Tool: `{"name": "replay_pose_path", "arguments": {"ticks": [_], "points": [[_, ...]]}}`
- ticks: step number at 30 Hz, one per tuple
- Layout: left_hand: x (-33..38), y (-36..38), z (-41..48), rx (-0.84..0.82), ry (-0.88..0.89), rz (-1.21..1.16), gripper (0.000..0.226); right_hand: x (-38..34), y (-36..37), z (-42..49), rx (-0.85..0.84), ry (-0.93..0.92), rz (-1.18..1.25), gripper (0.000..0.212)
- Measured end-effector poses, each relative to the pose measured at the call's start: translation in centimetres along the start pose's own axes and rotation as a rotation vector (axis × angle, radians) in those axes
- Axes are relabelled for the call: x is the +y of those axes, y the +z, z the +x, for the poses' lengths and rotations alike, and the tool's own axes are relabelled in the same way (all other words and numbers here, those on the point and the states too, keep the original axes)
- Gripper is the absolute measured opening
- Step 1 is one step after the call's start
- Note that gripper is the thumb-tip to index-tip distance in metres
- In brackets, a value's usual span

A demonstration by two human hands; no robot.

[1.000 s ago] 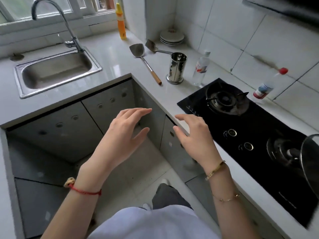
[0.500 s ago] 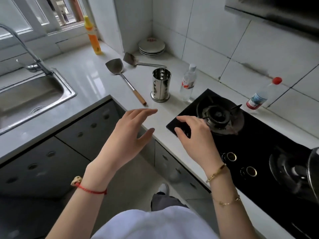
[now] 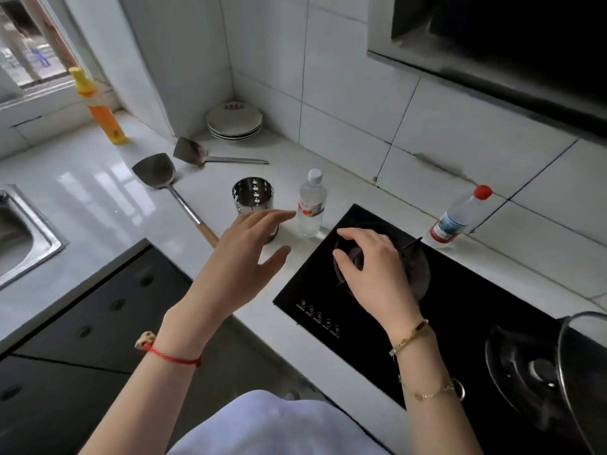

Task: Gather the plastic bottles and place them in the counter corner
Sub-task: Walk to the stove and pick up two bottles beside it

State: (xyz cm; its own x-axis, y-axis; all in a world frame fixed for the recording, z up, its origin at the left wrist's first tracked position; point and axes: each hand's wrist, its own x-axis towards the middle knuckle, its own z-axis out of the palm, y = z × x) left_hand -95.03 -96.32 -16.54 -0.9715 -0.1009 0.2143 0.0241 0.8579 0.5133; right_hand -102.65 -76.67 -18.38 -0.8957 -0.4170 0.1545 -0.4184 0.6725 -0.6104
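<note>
Countertop (image 3: 98, 198) edge runs under the hands (image 3: 236, 267) (image 3: 374, 277), white-capped bottle (image 3: 312, 205) just beyond.

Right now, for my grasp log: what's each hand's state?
Left hand: open, empty, fingers extended toward the white-capped bottle.
Right hand: open, empty, fingers loosely curved above the burner.

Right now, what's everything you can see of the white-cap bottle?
The white-cap bottle is slim clear plastic and looks to hold clear liquid. It has a white screw cap and a white label with red print round its middle. It stands upright on the white counter, between the steel holder and the stove, apart from the holder. The left hand has its fingertips beside the label; contact cannot be told.
</note>
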Motion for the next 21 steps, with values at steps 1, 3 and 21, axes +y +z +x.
{"name": "replay_pose_path", "arguments": {"ticks": [1,3,21], "points": [[-0.1,0.4,1.1,-0.008,0.007,0.000,0.049,0.5,-0.2,0.5,0.006,0.014,-0.007,0.033],[-0.5,1.3,3.4,-0.029,0.024,0.000,0.050,1.5,-0.6,1.5,0.019,0.045,-0.018,0.034],[-3.9,8.8,21.1,-0.206,0.000,0.135,0.058,5.9,-1.4,10.6,0.094,0.233,-0.088,0.035]]}}
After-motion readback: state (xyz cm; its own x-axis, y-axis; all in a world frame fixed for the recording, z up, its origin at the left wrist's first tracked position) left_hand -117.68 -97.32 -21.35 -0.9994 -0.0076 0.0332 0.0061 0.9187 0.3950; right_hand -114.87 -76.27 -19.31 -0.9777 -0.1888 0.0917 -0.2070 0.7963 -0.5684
